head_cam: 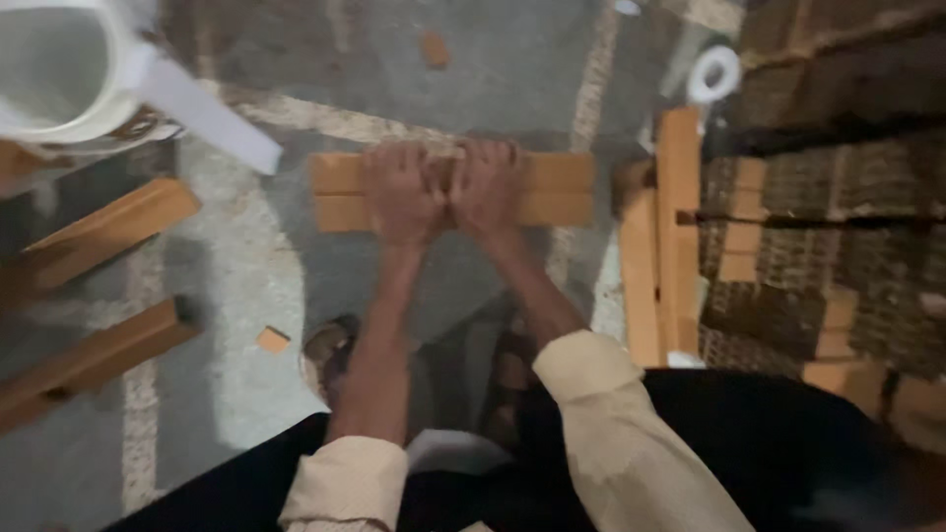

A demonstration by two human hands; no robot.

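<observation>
- No packages, labels, signs or screens can be made out in this view.

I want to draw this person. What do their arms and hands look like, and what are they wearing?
The left hand and right hand are bare: no gloves, and no rings or watch that I can make out in the blurry picture. Both forearms are bare too. Cream-coloured sleeves are rolled or pushed up to about the elbows, with soft, loose cuffs.
</observation>
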